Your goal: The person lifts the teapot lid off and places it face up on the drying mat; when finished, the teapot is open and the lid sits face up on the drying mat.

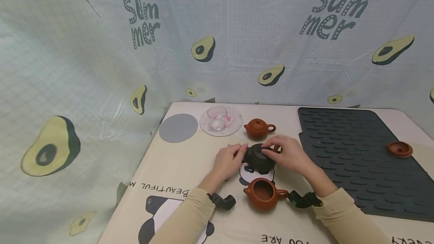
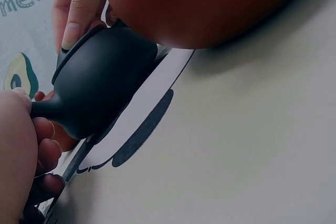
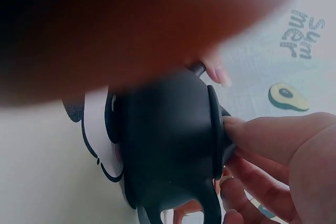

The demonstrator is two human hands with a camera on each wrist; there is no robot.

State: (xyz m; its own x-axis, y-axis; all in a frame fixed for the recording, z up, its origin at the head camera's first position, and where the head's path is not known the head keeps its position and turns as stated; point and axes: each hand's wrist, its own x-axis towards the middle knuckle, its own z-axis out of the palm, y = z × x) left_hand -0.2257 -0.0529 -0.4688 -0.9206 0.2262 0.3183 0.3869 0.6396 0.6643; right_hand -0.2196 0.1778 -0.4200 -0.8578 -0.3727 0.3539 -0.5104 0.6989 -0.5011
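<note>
A black teapot (image 1: 260,164) stands on the panda print of the tablecloth, between my two hands. My left hand (image 1: 228,161) pinches its spout (image 2: 46,109) between thumb and fingers. From the handle side, my right hand (image 1: 291,154) grips the teapot's lid (image 3: 216,135) at the top, with the thumb pressed on it. The lid sits on the pot's rim. The handle (image 3: 211,208) is not held. Nearer to me, between the forearms, is a lidless reddish-brown teapot (image 1: 260,204), its mouth open upward.
Behind the black teapot stands a lidded reddish-brown teapot (image 1: 257,130). A clear glass cup (image 1: 217,115) rests on a patterned round coaster (image 1: 234,126), beside a grey round mat (image 1: 178,128). On the right, a reddish-brown lid (image 1: 400,150) lies on a dark ridged mat (image 1: 349,161).
</note>
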